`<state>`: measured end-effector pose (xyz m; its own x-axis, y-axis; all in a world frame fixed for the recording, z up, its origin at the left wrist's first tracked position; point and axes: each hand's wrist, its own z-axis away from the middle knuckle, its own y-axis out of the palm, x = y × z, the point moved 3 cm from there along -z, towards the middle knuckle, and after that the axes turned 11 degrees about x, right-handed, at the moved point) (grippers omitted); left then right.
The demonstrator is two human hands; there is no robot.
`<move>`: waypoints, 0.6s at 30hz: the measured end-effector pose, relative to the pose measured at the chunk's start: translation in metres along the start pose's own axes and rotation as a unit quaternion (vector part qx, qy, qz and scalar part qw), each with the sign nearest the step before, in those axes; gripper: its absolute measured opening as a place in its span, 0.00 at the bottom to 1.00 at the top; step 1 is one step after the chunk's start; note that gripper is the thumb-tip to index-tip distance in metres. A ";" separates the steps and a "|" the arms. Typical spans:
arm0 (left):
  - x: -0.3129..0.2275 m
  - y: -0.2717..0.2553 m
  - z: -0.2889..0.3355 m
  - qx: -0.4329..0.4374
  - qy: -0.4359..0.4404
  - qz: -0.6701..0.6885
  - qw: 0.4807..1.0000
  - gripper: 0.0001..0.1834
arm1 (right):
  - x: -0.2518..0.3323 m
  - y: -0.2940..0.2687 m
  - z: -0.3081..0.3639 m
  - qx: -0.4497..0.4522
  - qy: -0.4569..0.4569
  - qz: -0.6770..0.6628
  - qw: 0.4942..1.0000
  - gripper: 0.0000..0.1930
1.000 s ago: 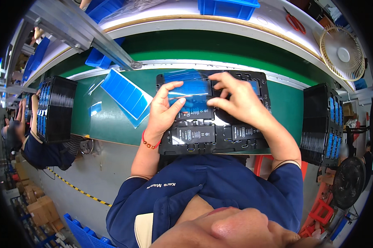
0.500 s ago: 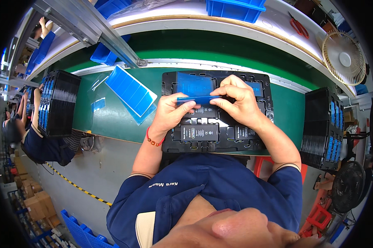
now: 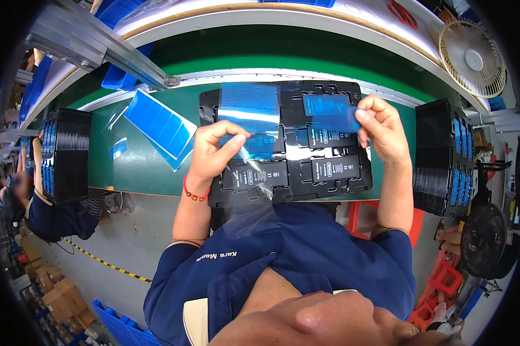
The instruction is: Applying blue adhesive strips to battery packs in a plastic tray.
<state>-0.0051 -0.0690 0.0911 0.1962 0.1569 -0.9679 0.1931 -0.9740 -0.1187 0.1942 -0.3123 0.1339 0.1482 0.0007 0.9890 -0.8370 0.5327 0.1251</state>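
My left hand (image 3: 217, 149) pinches a crumpled clear film (image 3: 251, 210) that hangs toward my lap over the near side of a black tray (image 3: 294, 193). Thumb and forefinger of my right hand (image 3: 384, 128) grip a small translucent blue film (image 3: 332, 122), held over the tray's right half. Flat black batteries lie in the tray: a near left battery (image 3: 257, 175), a near right battery (image 3: 336, 168), and others behind. The far right battery (image 3: 326, 105) looks blue on top. A larger blue film sheet (image 3: 249, 104) covers the tray's far left part.
A white-edged sheet of blue film labels (image 3: 159, 124) lies on the green table (image 3: 107, 164), left of the tray. Stacks of black trays stand left (image 3: 70, 155) and right (image 3: 441, 158). A metal post (image 3: 121, 52) rises at far left; a shelf (image 3: 306, 29) runs behind.
My hands have moved apart from their meeting point over the tray. The blue film stays with my right hand, while clear film now trails from my left. The view has shifted slightly.
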 end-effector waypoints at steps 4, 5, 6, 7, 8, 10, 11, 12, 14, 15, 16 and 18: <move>0.004 -0.001 -0.002 -0.015 -0.011 0.048 0.999 0.04 | -0.019 -0.016 0.007 -0.009 0.083 0.118 0.990 0.08; 0.010 -0.004 0.000 -0.021 -0.014 0.048 0.999 0.05 | -0.021 -0.017 0.007 -0.020 0.089 0.132 0.987 0.08; 0.009 -0.004 0.000 -0.021 -0.016 0.048 0.999 0.05 | -0.022 -0.017 0.007 -0.019 0.090 0.131 0.987 0.08; 0.009 -0.004 0.000 -0.031 -0.015 0.061 0.998 0.05 | -0.023 -0.017 0.008 -0.021 0.098 0.136 0.986 0.08; 0.010 -0.004 0.001 -0.041 -0.014 0.073 0.996 0.05 | -0.024 -0.017 0.009 -0.023 0.106 0.142 0.984 0.08; 0.012 -0.005 0.002 -0.044 -0.012 0.071 0.996 0.05 | -0.026 -0.015 0.009 -0.024 0.110 0.147 0.983 0.07; 0.013 -0.005 0.003 -0.049 -0.031 0.089 0.994 0.05 | -0.027 -0.014 0.009 -0.024 0.112 0.152 0.982 0.07; 0.014 -0.005 0.004 -0.055 -0.050 0.107 0.992 0.05 | -0.027 -0.014 0.009 -0.024 0.113 0.152 0.982 0.07; 0.010 -0.004 0.004 -0.054 -0.060 0.121 0.989 0.05 | -0.028 -0.014 0.008 -0.023 0.118 0.152 0.981 0.07; 0.010 -0.003 0.004 -0.054 -0.070 0.136 0.987 0.05 | -0.028 -0.014 0.007 -0.023 0.119 0.151 0.981 0.07; 0.012 -0.004 0.004 -0.054 -0.071 0.137 0.987 0.05 | -0.027 -0.013 0.006 -0.020 0.114 0.154 0.981 0.06; 0.017 -0.006 0.005 -0.057 -0.050 0.110 0.991 0.05 | -0.026 -0.012 0.005 -0.016 0.110 0.156 0.981 0.06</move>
<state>-0.0079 -0.0612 0.0744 0.1502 -0.0793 -0.9855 0.2639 -0.9574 0.1172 0.1979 -0.3228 0.1071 -0.0002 0.3486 0.9373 -0.8435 0.5033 -0.1874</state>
